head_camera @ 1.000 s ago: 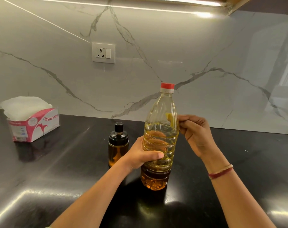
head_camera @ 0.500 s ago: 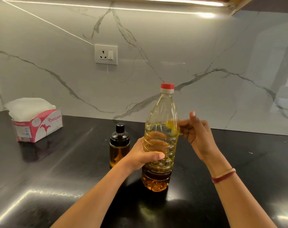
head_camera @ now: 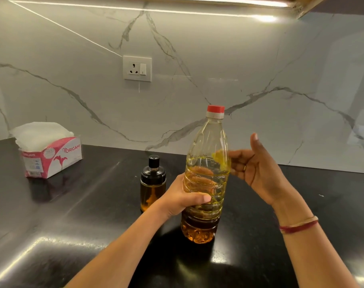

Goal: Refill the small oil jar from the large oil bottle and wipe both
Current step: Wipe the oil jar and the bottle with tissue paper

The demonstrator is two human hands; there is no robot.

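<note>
The large oil bottle [head_camera: 209, 142] is being gripped at mid-body by the left hand [head_camera: 183, 197]. The fingers are wrapped behind it and the thumb is lying across the front ribs. This hold is judged to be steadying the bottle, which appears to be resting upright on the black countertop [head_camera: 73, 225].

The right hand [head_camera: 258, 169] is being held open beside the bottle's right shoulder, thumb raised and fingers loosely spread, with nothing in its grasp. Whether the fingertips are touching the plastic cannot be told. Its position below the red cap [head_camera: 216, 109] is being read as preparation for unscrewing, since the cap is on and no pouring is under way.

The small oil jar [head_camera: 153, 183] is standing just beside the bottle on its left, black lid fitted and amber oil showing through the glass, evidently placed close for a short pour. A tissue box [head_camera: 50, 154] is standing well apart at the far left, presumably being kept for the wiping. A wall socket [head_camera: 137, 68] is being noted on the marble backsplash [head_camera: 281, 80].
</note>
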